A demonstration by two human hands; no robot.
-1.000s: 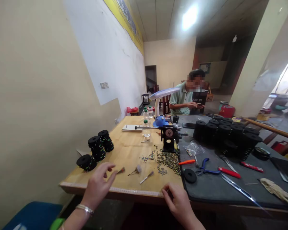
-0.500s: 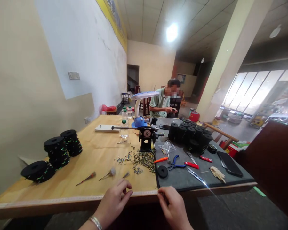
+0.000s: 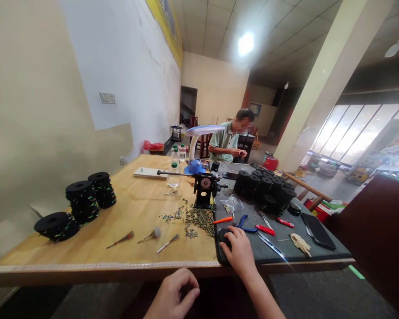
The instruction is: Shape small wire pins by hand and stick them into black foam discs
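Note:
My right hand (image 3: 241, 253) is on the dark mat, with thumb and fingers closed round a black foam ring (image 3: 224, 238), which they partly cover. My left hand (image 3: 179, 293) hangs in front of the table's near edge. Its fingers are curled, thumb and forefinger close together; whatever is between them, if anything, cannot be made out. Beyond the ring lie an orange-handled tool (image 3: 223, 219), blue-handled pliers (image 3: 248, 227) and a red-handled tool (image 3: 265, 229). A heap of small striped pieces (image 3: 199, 220) spreads left of the mat, below a black hand-crank winder (image 3: 203, 188).
Black spools (image 3: 83, 201) with green bits stand at the left; more black spools (image 3: 264, 184) crowd the mat. Brushes (image 3: 151, 235) lie on the wood. Tweezers (image 3: 271, 244), a glove (image 3: 300, 244) and a phone (image 3: 319, 231) are at right. A person (image 3: 231, 139) sits behind a lamp (image 3: 195, 166).
My right hand has moved forward onto the mat and taken hold of the black foam ring. My left hand has dropped back below the table edge, uncovering a brush's white handle.

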